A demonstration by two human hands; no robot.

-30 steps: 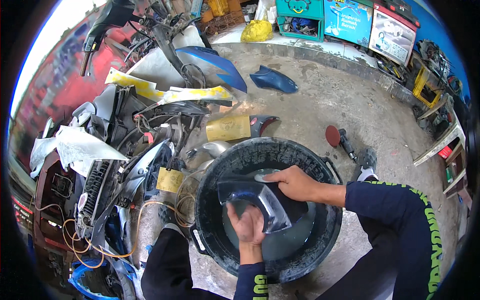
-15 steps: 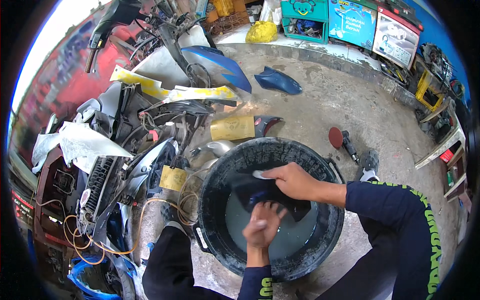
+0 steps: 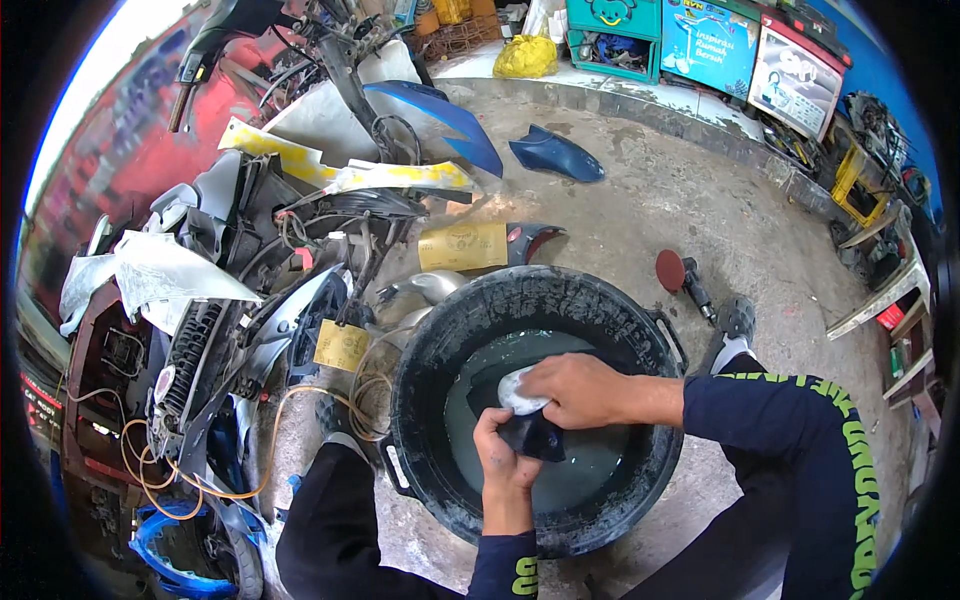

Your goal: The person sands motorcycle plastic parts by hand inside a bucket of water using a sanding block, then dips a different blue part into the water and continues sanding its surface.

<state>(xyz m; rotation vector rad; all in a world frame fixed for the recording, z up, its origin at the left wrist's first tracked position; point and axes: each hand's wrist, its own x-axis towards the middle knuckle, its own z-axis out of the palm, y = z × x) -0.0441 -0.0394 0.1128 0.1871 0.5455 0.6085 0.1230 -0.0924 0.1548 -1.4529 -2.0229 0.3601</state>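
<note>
Concrete floor (image 3: pixel 640 215), workshop: both hands at work over a black tub

Left hand (image 3: pixel 505 457): closed on the near end of a dark, glossy panel (image 3: pixel 535 438), thumb on the left. Right hand (image 3: pixel 583 390): gripping a white pad (image 3: pixel 522 390), which overlaps the panel's upper side; exact contact is hidden by the fingers. Right hand also covers part of the panel, so its full outline cannot be read.

Panel position: above the black tub (image 3: pixel 530 298), within its rim. Tub holds cloudy, greyish water (image 3: pixel 592 475).

Right of tub, on floor: sander (image 3: pixel 700 297) with a red disc, near the person's shoe (image 3: pixel 736 322). Left of tub: orange hose (image 3: pixel 265 440), looped, near one handle. Beyond the tub's far rim: a tan sandpaper sheet (image 3: pixel 463 247); a second sheet (image 3: pixel 341 345) lies left. Farther out: blue cover (image 3: pixel 557 153) on floor; stacked motorcycle parts (image 3: pixel 190 275) at left; yellow bag (image 3: pixel 526 57) and teal crate (image 3: pixel 614 42) on a raised ledge (image 3: pixel 690 97).
</note>
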